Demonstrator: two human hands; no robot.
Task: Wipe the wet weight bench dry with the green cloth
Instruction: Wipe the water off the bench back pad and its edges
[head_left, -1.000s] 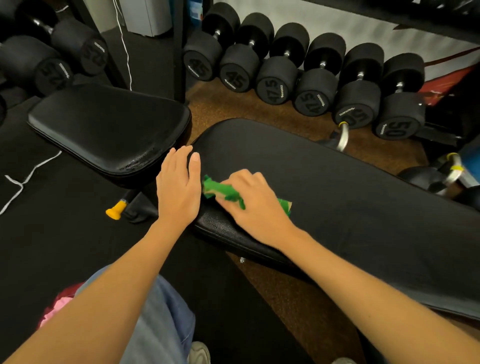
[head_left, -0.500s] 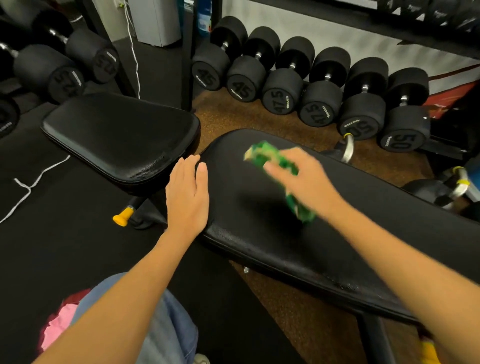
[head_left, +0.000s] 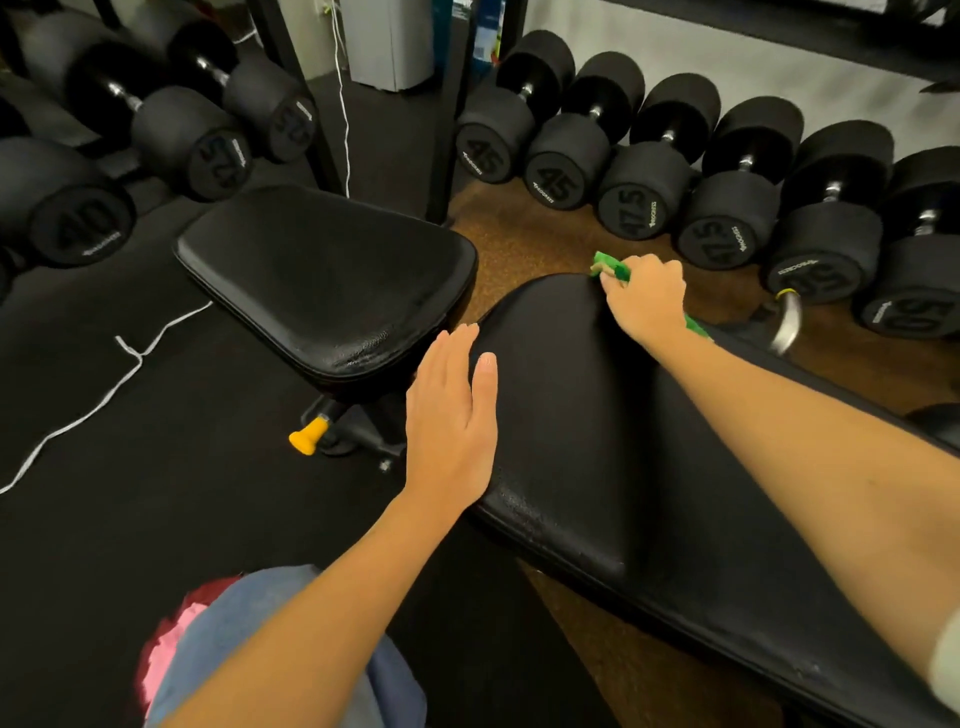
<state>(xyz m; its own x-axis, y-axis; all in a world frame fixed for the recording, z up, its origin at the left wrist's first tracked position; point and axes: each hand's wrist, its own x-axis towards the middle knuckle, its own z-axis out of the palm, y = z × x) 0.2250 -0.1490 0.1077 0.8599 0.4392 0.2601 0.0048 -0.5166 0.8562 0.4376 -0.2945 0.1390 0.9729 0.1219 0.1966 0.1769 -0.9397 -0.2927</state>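
The black weight bench has a long back pad (head_left: 597, 441) running from centre to lower right and a separate seat pad (head_left: 322, 280) to its left. Fine droplets glisten on the near edges of both pads. My right hand (head_left: 647, 301) is closed on the green cloth (head_left: 613, 266) and presses it against the far top edge of the back pad; a bit of cloth also sticks out under my wrist. My left hand (head_left: 452, 426) lies flat, fingers together, on the near left edge of the back pad, holding nothing.
A row of black dumbbells (head_left: 639, 171) lines the floor behind the bench, with more dumbbells (head_left: 171, 135) at the far left. A yellow-tipped adjustment pin (head_left: 306, 439) juts out under the seat. A white cord (head_left: 109, 384) trails across the black mat. My knee (head_left: 249, 649) is bottom centre.
My right hand has swept the green cloth across the back pad from its near edge by my left hand to its far edge. My left hand has stayed in place.
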